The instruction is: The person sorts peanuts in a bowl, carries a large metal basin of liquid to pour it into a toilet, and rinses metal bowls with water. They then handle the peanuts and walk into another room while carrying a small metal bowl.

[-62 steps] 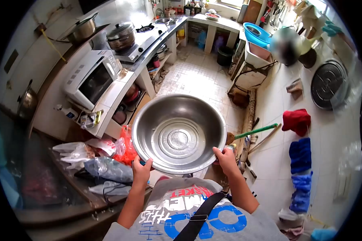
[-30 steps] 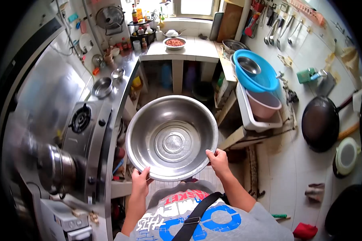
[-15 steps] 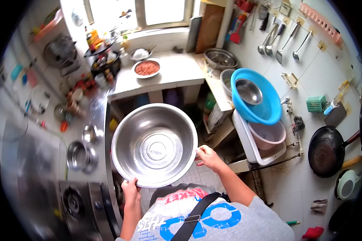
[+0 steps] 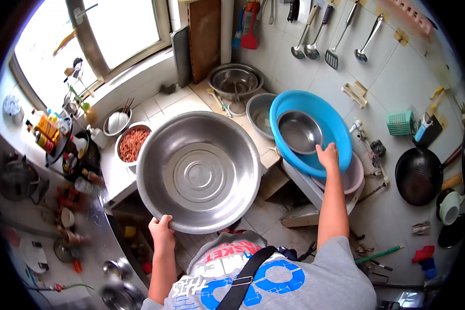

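A large steel basin point(image 4: 199, 173) is tilted in front of me, its inside facing up and bare. My left hand point(image 4: 163, 233) is closed on its near-left rim, thumb over the edge. On the right, my right hand point(image 4: 328, 155) reaches over the near edge of a blue plastic basin point(image 4: 337, 121). Its fingers are closed at the near-right rim of a small steel bowl point(image 4: 298, 132) that sits inside the blue basin. Behind the large basin, a bowl of reddish-brown pieces point(image 4: 133, 144) stands on the tiled counter point(image 4: 178, 103), partly hidden.
A pink tub point(image 4: 350, 178) is under the blue basin. Steel bowls point(image 4: 236, 80) are stacked in the corner by the wall. Ladles and a slotted turner point(image 4: 331, 58) hang above. A wok point(image 4: 418, 175) hangs at right; bottles point(image 4: 46, 135) crowd the left.
My right hand has let go of the large basin and moved right to the small bowl. My left hand keeps hold of the large basin. The view has turned rightward.
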`<state>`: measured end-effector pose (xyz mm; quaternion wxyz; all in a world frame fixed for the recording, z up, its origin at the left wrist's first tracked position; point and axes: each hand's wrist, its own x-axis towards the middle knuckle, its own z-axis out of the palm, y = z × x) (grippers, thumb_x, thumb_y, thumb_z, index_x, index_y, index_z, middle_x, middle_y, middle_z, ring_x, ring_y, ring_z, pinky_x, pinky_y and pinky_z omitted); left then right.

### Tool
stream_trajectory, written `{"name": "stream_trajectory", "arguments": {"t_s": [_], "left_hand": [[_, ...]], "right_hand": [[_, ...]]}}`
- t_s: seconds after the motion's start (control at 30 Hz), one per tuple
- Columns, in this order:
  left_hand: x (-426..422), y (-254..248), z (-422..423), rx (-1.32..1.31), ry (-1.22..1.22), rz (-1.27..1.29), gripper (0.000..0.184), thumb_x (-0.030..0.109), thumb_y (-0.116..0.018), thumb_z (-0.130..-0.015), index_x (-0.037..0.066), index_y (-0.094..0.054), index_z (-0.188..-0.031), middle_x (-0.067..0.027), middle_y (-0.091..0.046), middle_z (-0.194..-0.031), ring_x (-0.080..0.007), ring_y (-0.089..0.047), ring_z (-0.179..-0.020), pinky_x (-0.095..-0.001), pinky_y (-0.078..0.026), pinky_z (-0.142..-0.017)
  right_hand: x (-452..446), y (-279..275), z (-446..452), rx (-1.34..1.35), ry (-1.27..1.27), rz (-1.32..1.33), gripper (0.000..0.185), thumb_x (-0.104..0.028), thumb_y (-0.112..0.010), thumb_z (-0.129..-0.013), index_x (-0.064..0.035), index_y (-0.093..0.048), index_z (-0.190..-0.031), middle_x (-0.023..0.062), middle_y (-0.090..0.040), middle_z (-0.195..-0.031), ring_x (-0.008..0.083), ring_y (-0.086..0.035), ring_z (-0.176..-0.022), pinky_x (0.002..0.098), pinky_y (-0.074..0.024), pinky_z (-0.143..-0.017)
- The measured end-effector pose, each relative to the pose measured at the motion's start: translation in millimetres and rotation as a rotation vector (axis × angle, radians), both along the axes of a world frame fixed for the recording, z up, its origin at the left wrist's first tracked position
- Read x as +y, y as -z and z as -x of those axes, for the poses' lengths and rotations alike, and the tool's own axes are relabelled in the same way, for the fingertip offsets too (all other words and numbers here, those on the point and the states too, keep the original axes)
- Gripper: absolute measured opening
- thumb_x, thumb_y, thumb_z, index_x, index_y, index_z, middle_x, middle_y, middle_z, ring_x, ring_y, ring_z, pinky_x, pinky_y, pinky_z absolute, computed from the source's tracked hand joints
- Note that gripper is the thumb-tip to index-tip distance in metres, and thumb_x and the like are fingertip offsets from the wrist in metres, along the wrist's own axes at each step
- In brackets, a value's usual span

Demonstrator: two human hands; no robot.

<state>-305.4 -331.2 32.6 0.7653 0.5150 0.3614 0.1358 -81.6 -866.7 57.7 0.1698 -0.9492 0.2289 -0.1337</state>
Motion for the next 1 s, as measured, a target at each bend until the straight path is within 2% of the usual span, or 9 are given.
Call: {"name": "stream_trajectory", "arguments": {"t_s": [0.03,0.07,0.13,0.3,0.43,0.53,0.8,0.9,1.0], "left_hand": [[-0.6,-1.7,-16.4,-0.002,0.016,0.013,0.011,0.000,-0.063,-0.076,0.008,-0.056,-0.074,0.0028,-0.052,-0.064,-0.0073,-0.044,-0.047,-0.0236,-0.028,-0.039],[-2.2,-4.9,-29.4,0.010,0.029,0.017,0.010,0.000,-0.063,-0.076,0.007,-0.056,-0.075,0.0028,-0.053,-0.066,-0.0075,-0.045,-0.048,-0.0235,-0.029,-0.040],[-6.4,-15.0,-60.0,0.045,0.044,0.025,0.009,0.000,-0.063,-0.076,0.006,-0.057,-0.076,0.0026,-0.054,-0.067,-0.0078,-0.046,-0.050,-0.0232,-0.031,-0.041],[5.2,-11.0,-124.9,0.108,0.099,0.007,0.009,0.000,-0.063,-0.076,0.006,-0.057,-0.079,0.0020,-0.056,-0.068,-0.0079,-0.048,-0.052,-0.0231,-0.033,-0.043],[14.4,-6.0,-169.1,0.150,0.168,-0.035,0.010,0.001,-0.063,-0.075,0.007,-0.056,-0.078,0.0017,-0.054,-0.067,-0.0084,-0.047,-0.049,-0.0230,-0.032,-0.040],[19.1,-7.2,-199.4,0.157,0.227,-0.026,0.011,0.000,-0.064,-0.075,0.008,-0.056,-0.077,0.0033,-0.054,-0.067,-0.0070,-0.047,-0.050,-0.0223,-0.031,-0.042],[38.8,-13.7,-266.7,0.098,0.362,0.017,0.014,-0.003,-0.063,-0.076,0.007,-0.054,-0.077,0.0026,-0.052,-0.066,-0.0062,-0.045,-0.049,-0.0220,-0.031,-0.041],[45.6,-12.8,-282.0,0.057,0.376,0.053,0.015,-0.004,-0.063,-0.077,0.008,-0.054,-0.076,0.0023,-0.053,-0.065,-0.0061,-0.045,-0.048,-0.0218,-0.031,-0.040],[55.8,-16.3,-291.6,0.115,0.455,0.034,0.014,0.000,-0.063,-0.077,0.008,-0.056,-0.087,0.0005,-0.056,-0.074,-0.0081,-0.050,-0.054,-0.0206,-0.032,-0.041]], "right_hand": [[2.7,-8.0,-9.4,0.071,0.035,-0.111,0.067,-0.042,-0.068,-0.084,0.0159,-0.053,-0.113,0.0309,-0.063,-0.107,0.0384,-0.065,-0.097,0.0417,-0.0524,-0.085],[-1.9,-21.5,-17.9,0.323,0.065,-0.304,0.063,-0.041,-0.069,-0.084,0.0172,-0.059,-0.104,0.0283,-0.067,-0.091,0.0330,-0.069,-0.069,0.0392,-0.0558,-0.059],[-15.9,-11.6,-38.3,0.310,0.143,-0.538,0.057,-0.040,-0.069,-0.085,0.0161,-0.063,-0.094,0.0207,-0.067,-0.071,0.0250,-0.063,-0.047,0.0343,-0.0480,-0.039],[-58.0,12.4,-63.1,0.365,0.184,-0.756,0.029,-0.023,-0.058,-0.087,0.0018,-0.058,-0.073,0.0110,-0.060,-0.063,0.0166,-0.054,-0.045,0.0285,-0.0357,-0.036],[-55.4,-21.0,-48.1,-0.023,0.106,-0.668,0.023,-0.020,-0.057,-0.089,-0.0041,-0.055,-0.073,0.0022,-0.052,-0.058,0.0120,-0.049,-0.044,0.0277,-0.0366,-0.040],[-42.2,-49.3,-29.8,-0.197,0.113,-0.614,0.024,-0.017,-0.059,-0.091,-0.0042,-0.051,-0.072,0.0024,-0.054,-0.059,0.0112,-0.054,-0.046,0.0274,-0.0384,-0.041],[11.5,-33.1,-32.5,-0.311,-0.039,-0.149,0.025,-0.014,-0.064,-0.087,-0.0006,-0.047,-0.075,0.0177,-0.055,-0.060,0.0299,-0.060,-0.050,0.0414,-0.0459,-0.050],[19.1,-22.3,-35.3,-0.348,0.053,-0.142,0.026,-0.015,-0.064,-0.088,-0.0011,-0.046,-0.074,0.0141,-0.055,-0.058,0.0254,-0.060,-0.048,0.0380,-0.0461,-0.049],[29.9,-24.2,-32.7,-0.432,0.190,-0.436,0.028,-0.016,-0.063,-0.091,-0.0024,-0.046,-0.073,0.0092,-0.053,-0.058,0.0181,-0.058,-0.049,0.0329,-0.0462,-0.048]]}}
